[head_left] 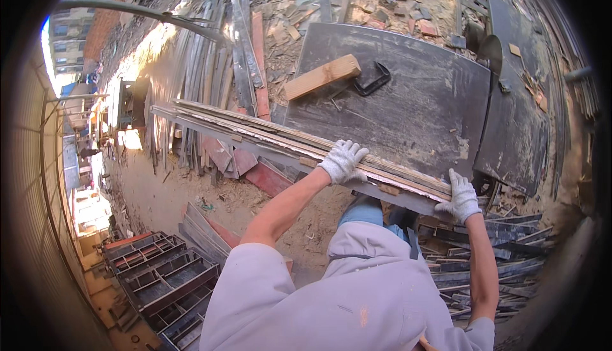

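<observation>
A bundle of long, thin wooden boards (255,131) lies slantwise along the near edge of a dark, scuffed worktable (414,109), its far end reaching well past the table on the left. My left hand (344,161), in a whitish work glove, grips the bundle from above, fingers across its top. At the right end, my gloved right hand (461,198) clasps the boards, its palm against their ends. The undersides of both hands are hidden. On the tabletop beyond, a thick wooden block (323,77) lies next to a black C-shaped clamp (373,80).
A round dark disc (491,52) stands at the table's right, by a second dark panel (515,140). Long strips (213,64) are heaped at the far left. Dark slats (503,255) pile up near right. Framed metal panels (162,281) lie near left; offcuts litter the ground.
</observation>
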The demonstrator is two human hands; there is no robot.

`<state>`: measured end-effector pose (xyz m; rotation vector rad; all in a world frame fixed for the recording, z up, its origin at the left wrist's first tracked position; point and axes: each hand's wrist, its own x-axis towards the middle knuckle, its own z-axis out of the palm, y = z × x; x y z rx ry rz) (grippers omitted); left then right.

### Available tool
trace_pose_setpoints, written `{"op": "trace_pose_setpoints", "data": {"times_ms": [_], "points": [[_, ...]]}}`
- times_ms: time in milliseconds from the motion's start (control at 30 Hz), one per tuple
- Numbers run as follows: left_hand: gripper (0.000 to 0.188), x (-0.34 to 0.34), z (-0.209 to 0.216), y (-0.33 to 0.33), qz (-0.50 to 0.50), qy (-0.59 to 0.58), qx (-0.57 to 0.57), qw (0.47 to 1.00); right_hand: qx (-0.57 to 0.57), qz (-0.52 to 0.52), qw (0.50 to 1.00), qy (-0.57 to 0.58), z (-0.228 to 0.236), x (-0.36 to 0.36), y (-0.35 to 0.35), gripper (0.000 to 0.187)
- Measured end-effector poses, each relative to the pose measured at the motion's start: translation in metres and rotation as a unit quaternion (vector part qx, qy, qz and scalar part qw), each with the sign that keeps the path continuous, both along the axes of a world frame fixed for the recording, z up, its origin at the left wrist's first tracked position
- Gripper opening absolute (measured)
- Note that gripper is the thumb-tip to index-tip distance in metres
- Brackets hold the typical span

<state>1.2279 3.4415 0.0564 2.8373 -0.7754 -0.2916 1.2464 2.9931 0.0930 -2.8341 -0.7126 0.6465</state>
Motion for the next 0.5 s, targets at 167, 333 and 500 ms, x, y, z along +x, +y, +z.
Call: {"op": "trace_pose_setpoints", "data": {"times_ms": [167,333,500], "points": [[0.09,0.002,0.003,-0.001,0.014,0.02,-0.031,0.999,-0.086,0.064,0.993,0.056,0.025,0.015,0.009,0.075],[0.107,-0.041,0.052,-0.01,0.203,-0.187,-0.213,0.937,-0.029,0.087,0.994,-0.062,0.108,-0.008,-0.046,0.066],[0.095,-0.099,0.038,0.017,0.688,-0.059,-0.669,0.274,-0.07,0.115,0.978,-0.158,0.23,-0.051,-0.119,0.071]]}}
